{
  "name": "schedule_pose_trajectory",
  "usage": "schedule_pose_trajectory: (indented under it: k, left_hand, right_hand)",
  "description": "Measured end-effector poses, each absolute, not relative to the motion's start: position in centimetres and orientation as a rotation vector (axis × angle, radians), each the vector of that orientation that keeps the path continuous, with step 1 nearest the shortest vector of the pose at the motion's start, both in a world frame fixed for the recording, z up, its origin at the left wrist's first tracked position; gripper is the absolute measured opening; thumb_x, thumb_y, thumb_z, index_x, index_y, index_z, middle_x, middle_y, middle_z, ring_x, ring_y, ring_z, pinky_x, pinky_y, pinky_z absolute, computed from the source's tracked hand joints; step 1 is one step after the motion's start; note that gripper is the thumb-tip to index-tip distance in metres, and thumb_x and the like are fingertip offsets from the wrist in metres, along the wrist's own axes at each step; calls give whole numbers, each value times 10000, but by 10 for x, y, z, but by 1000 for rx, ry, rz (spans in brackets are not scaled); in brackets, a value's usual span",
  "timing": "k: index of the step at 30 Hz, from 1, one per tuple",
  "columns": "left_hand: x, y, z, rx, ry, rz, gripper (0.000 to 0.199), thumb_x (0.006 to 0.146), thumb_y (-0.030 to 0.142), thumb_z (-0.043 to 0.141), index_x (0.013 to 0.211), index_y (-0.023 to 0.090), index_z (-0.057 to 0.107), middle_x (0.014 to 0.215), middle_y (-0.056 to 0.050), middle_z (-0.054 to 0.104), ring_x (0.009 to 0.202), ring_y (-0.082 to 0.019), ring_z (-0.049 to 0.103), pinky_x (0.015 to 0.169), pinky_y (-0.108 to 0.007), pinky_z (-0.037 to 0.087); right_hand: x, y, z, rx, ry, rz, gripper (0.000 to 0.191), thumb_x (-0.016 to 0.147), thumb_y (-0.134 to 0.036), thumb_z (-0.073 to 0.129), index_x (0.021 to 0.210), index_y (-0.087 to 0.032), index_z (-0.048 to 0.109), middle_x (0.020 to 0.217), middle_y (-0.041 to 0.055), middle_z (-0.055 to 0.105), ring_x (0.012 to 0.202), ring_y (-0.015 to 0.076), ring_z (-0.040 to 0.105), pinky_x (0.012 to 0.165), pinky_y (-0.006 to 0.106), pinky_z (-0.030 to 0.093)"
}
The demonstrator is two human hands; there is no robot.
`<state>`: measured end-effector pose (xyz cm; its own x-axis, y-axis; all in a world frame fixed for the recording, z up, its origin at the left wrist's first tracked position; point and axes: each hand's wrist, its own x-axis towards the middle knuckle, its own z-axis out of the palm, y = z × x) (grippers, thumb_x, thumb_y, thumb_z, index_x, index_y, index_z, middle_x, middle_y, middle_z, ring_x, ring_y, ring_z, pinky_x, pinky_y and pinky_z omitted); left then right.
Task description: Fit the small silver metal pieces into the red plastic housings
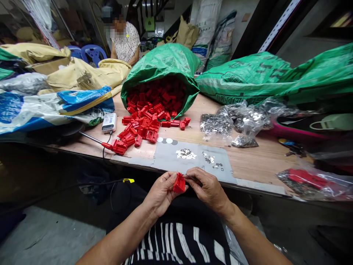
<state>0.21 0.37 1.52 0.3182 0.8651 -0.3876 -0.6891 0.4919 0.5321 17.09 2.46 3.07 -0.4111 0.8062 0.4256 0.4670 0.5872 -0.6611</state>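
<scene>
My left hand [164, 191] holds a red plastic part [179, 183] between thumb and fingers, just in front of the table edge. Against its right side, my right hand [204, 186] is pinched on something thin and dark, too small to make out. Beyond my hands a grey mat [168, 157] lies on the table, bearing a pile of small shiny metal pieces [186, 154] and a smaller scatter of metal pieces [209, 158]. Many red parts [143, 127] spill from the mouth of a green sack [165, 60] onto the wooden table.
A white power bank [109, 122] with a cable is left of the red pile. Clear bags of metal pieces [216, 124] lie at the right, near another green sack [248, 79]. A bag with red parts [311, 180] sits far right. Behind, a person [125, 40] sits.
</scene>
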Motion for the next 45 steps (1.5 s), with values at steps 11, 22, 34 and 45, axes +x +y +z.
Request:
schedule_pose_trajectory:
  k: [11, 22, 34, 45]
  left_hand:
    - [3, 2, 14, 284, 704, 1009, 205, 751, 261, 737, 830, 93, 651, 789, -25, 635, 693, -89, 622, 728, -235, 569]
    - [2, 3, 12, 268, 706, 990, 178, 751, 235, 736, 827, 90, 667, 803, -35, 645, 709, -97, 624, 712, -229, 575]
    - [2, 3, 13, 251, 700, 980, 183, 731, 213, 753, 835, 83, 679, 807, -43, 652, 714, -104, 632, 713, -237, 583]
    - [1, 4, 16, 234, 750, 1017, 169, 723, 217, 761, 790, 88, 676, 733, -12, 615, 638, -73, 583, 734, -287, 593]
  right_hand:
    - [172, 26, 31, -937, -2112, 584, 116, 900, -152, 500, 871, -212, 595, 792, 41, 637, 723, 157, 608, 656, 270, 506]
    - [175, 25, 30, -935, -2152, 630, 108, 912, -150, 501, 889, -206, 591, 811, 43, 632, 743, 154, 607, 674, 269, 500]
    - [177, 23, 34, -993, -2112, 827, 120, 923, -195, 506, 873, -192, 615, 819, 44, 618, 759, 155, 592, 692, 271, 472]
    - [186, 30, 31, -1268, -1834, 1205, 173, 894, -353, 552, 842, -189, 564, 759, -9, 550, 693, 129, 485, 645, 247, 402]
